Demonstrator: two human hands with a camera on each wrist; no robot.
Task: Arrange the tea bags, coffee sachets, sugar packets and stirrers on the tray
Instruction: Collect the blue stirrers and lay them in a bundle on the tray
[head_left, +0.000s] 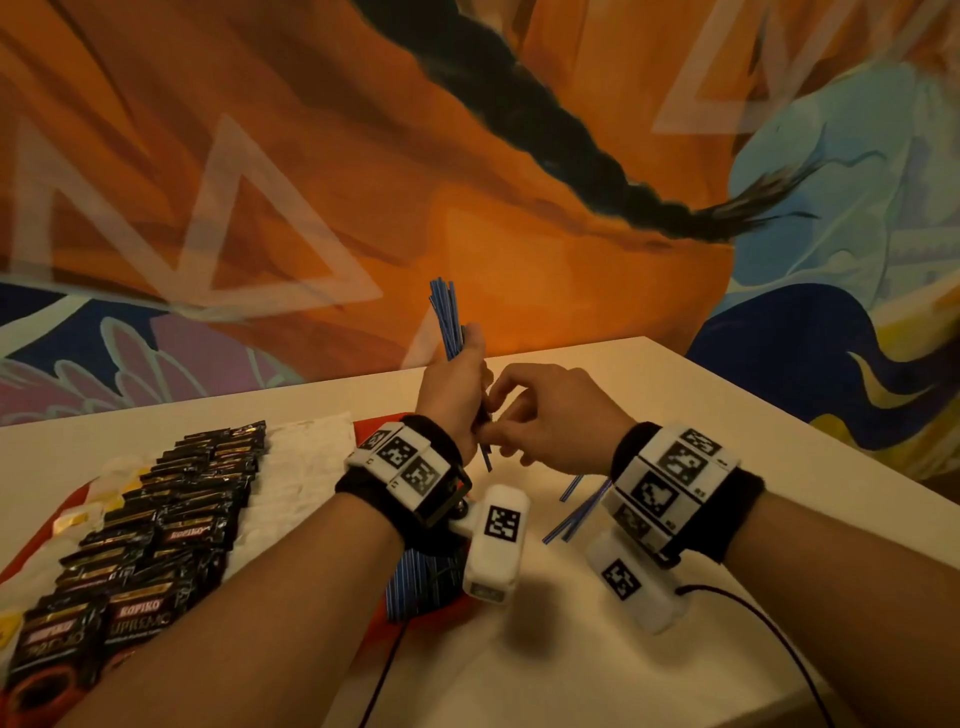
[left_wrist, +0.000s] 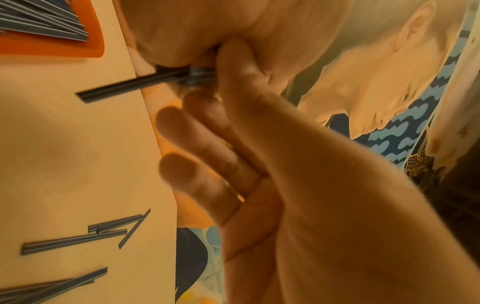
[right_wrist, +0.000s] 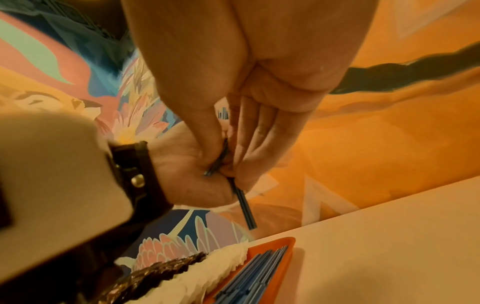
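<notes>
Left fingers (head_left: 470, 338): curled round a bundle of stirrers (head_left: 447, 317), held upright above the far part of the table; the thin blue strips fan out above the fist.
Left hand (head_left: 454, 395): closed fist; lower ends of the bundle show below it.
Right fingers (head_left: 501, 389): bent, tips against the underside of the left fist; thumb and forefinger pinch one stirrer (right_wrist: 245, 207) that juts down from the bundle (grip point partly hidden by the left palm).
Right hand (head_left: 550, 415): just beside the left, touching it.
Stirrer shape: flat, narrow, straight, blue with a pale centre line.
Loose stirrers (head_left: 576, 512): several lie scattered on the table to the right of the tray, partly hidden by the right wrist.
Tray (right_wrist: 285, 244): orange-red, smooth, rounded corner, low rim.
Stirrers on tray (head_left: 426, 582): one flat row at its right end, partly covered by the left wrist camera.
Sugar packets (head_left: 306, 457): white, crinkled, overlapping row (print illegible).
Coffee sachets (head_left: 156, 525): glossy black with gold, overlapped in two long rows.
Tea bags (head_left: 104, 499): pale with yellow tags, at the tray's left edge, mostly hidden.
Table (head_left: 727, 431): matte cream surface.
Wall (head_left: 363, 156): painted mural, orange and blue.
</notes>
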